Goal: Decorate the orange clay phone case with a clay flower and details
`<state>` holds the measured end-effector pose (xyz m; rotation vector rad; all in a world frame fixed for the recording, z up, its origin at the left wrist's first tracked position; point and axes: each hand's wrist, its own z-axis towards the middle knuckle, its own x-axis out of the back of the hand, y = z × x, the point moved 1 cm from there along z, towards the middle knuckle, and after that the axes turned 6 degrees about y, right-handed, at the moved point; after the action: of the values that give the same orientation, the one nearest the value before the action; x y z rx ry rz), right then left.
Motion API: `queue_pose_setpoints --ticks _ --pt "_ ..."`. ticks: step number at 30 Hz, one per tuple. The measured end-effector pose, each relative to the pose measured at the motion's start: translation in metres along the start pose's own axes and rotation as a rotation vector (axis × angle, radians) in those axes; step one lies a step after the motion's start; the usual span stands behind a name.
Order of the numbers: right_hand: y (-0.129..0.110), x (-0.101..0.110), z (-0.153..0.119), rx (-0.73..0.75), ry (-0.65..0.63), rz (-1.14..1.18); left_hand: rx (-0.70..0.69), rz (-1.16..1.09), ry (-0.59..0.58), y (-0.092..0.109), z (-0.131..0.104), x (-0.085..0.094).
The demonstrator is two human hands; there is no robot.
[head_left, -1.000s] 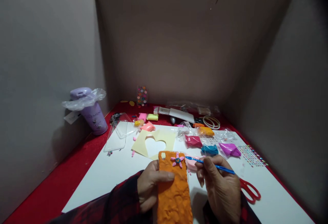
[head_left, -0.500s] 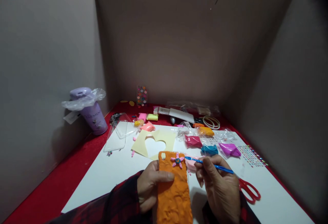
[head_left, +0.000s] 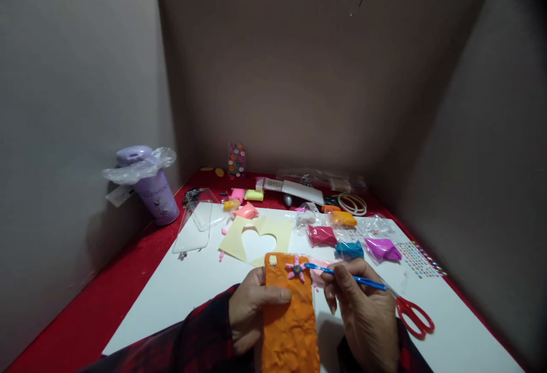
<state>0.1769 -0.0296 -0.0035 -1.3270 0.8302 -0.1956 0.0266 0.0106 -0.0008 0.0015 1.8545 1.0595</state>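
Note:
My left hand [head_left: 252, 307] grips the left edge of an orange clay-covered phone case [head_left: 290, 327], its thumb lying across the front. Near the top of the case is a pink clay flower [head_left: 296, 268] with a blue-green centre, and a small pale opening shows at the top left corner. My right hand [head_left: 363, 310] is closed round a blue modelling tool [head_left: 350, 276] like a pen. The tool's tip touches or hovers over the flower's right petal; which of the two is unclear. Pink clay in a wrapper [head_left: 318, 275] lies partly hidden behind the tool.
Red-handled scissors [head_left: 416, 317] lie right of my right hand on the white board [head_left: 162, 299]. Behind are yellow paper [head_left: 233, 242] with a heart cut-out, clear cases [head_left: 192, 235], magenta clay [head_left: 383, 249] and gem stickers [head_left: 421, 260]. A purple cup [head_left: 158, 196] stands left.
My right hand and the blue tool have shifted slightly left, bringing the tip further onto the flower's right petal. My left hand and the case are almost unmoved.

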Motion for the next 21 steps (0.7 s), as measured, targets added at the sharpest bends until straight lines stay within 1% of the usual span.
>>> queue_pose_setpoints --ticks 8,14,18,21 --pt "-0.0017 -0.0012 0.0009 -0.032 0.014 0.063 0.012 -0.018 0.006 -0.0006 0.0001 0.0012" --pt "-0.0001 -0.0022 0.0008 -0.048 -0.01 0.045 0.012 -0.015 0.003 0.0001 0.0003 0.0009" --pt "0.0006 -0.001 0.0005 -0.047 0.001 0.082 0.017 -0.025 0.018 -0.0005 0.0002 0.0019" --pt "0.001 -0.0002 -0.0002 -0.047 -0.003 0.062 0.012 -0.022 0.019 -0.0009 0.0005 0.0025"
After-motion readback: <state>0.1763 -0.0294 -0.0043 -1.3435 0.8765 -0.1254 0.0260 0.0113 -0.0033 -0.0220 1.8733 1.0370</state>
